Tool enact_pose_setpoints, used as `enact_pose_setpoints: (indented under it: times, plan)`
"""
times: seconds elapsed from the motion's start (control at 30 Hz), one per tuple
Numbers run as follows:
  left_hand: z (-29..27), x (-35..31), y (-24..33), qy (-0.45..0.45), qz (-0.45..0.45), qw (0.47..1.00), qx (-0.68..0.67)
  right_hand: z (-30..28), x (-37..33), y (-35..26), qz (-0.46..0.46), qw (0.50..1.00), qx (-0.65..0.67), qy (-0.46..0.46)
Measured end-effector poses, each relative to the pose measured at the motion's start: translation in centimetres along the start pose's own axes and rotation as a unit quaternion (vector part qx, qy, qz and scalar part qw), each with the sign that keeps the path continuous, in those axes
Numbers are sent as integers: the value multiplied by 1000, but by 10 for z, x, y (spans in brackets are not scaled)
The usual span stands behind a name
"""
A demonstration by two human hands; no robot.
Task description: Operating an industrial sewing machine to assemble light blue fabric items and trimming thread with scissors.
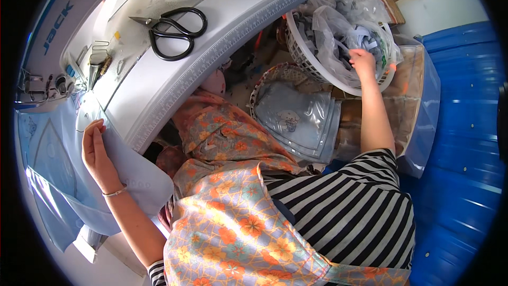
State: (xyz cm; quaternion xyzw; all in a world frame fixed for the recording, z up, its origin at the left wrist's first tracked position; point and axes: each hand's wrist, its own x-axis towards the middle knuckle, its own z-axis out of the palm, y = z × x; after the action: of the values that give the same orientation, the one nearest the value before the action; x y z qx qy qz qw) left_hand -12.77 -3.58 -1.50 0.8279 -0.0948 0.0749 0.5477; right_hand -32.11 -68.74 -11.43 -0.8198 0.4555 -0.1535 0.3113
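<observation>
Under your left hand [97, 151] lies the pale blue fabric piece [58, 164], pinned flat on the desk [222, 26] by open fingers, likely so it keeps its place by the sewing machine [47, 47]. Your right hand [363, 61] reaches into the white basket [312, 66], fingers curled among grey strips [365, 34]; whether it grips one, I cannot tell. Black scissors [172, 32] lie well beyond your left hand.
</observation>
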Motion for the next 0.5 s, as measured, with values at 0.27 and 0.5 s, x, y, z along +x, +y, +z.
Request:
enact_pose_setpoints:
  times: [0.27, 0.5]
  plan:
    - [-5, -4, -8, 25, -6, 1000, -8, -27, -41, -129, -75, 974, 209, -37]
    - [51, 1, 66, -185, -23, 982, -40, 56, -183, -292, -335, 810, 353, -328]
